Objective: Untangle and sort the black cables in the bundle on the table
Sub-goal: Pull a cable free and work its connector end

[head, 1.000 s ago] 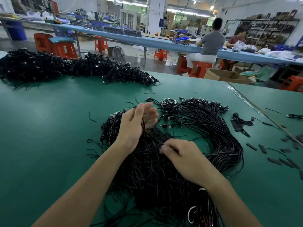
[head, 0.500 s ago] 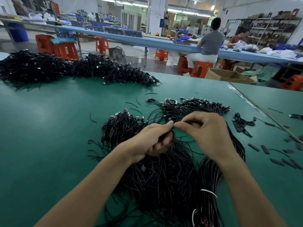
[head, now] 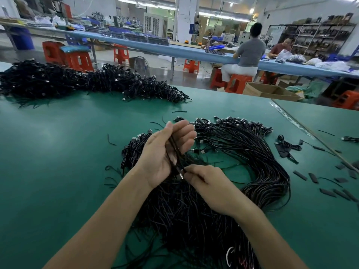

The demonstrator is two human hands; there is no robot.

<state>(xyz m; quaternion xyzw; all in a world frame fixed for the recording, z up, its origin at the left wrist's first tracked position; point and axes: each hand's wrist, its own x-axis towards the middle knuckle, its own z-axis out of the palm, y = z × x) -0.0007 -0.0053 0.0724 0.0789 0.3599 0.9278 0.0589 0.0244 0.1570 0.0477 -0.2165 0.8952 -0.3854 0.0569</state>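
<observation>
A big bundle of black cables (head: 242, 152) lies on the green table (head: 58, 152), its metal-tipped plugs fanned out at the far end. My left hand (head: 163, 156) is raised over the bundle's left side, palm turned inward. It loosely holds a few black cables (head: 173, 150) between thumb and fingers. Just below it, my right hand (head: 211, 185) pinches the plug end (head: 179, 175) of those cables at the heel of my left palm. My forearms hide the near part of the bundle.
A second, long heap of black cables (head: 87, 82) stretches along the far left of the table. Short black strips (head: 314, 177) and a small coiled cable (head: 287, 144) lie to the right, near a seam (head: 303, 129) between tables. People sit at a blue bench behind.
My hands were pinching together higher over the bundle. The left hand has since turned palm-in with cables in it, and the right hand has dropped back toward me to the plug end.
</observation>
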